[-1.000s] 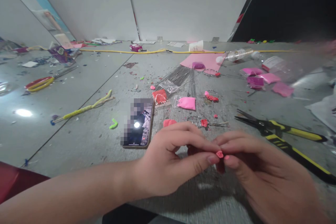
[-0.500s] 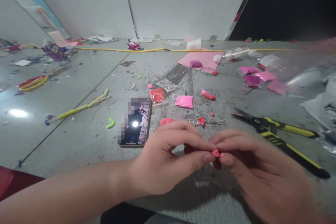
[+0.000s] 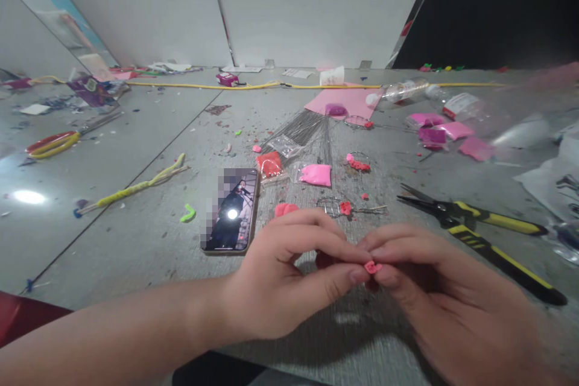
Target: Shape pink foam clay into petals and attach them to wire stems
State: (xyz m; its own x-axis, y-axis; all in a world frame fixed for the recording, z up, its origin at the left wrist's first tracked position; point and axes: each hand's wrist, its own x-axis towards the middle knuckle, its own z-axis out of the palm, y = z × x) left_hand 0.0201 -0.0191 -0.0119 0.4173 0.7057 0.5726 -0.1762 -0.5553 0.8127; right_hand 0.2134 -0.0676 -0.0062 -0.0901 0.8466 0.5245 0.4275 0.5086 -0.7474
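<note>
A small coral-pink clay flower (image 3: 371, 267) is pinched between the fingertips of both hands. My left hand (image 3: 294, 277) has its thumb and index finger closed on the flower's left side. From the right, my right hand (image 3: 434, 283) presses thumb and fingers against it; its other fingers are curled and partly hidden. Just beyond the hands lie a lump of pink clay (image 3: 286, 210) and a bent wire frame (image 3: 332, 206) carrying a small red clay flower (image 3: 345, 208). Another wire ring (image 3: 359, 163) with red and pink clay on it sits farther back.
Left of the hands lies a lit phone (image 3: 231, 211); yellow-black pliers (image 3: 479, 229) rest open on the right. Clay packets in red (image 3: 270, 164) and pink (image 3: 316, 175) stand beyond. Farther off are scissors (image 3: 53, 145), wires (image 3: 294, 126), pink paper (image 3: 357, 99) and plastic bottles (image 3: 407, 91).
The tiny pink bit at my right fingertip, apart from the flower before, now touches its right side. My fingertips have drawn slightly closer; the view has shifted a little.
</note>
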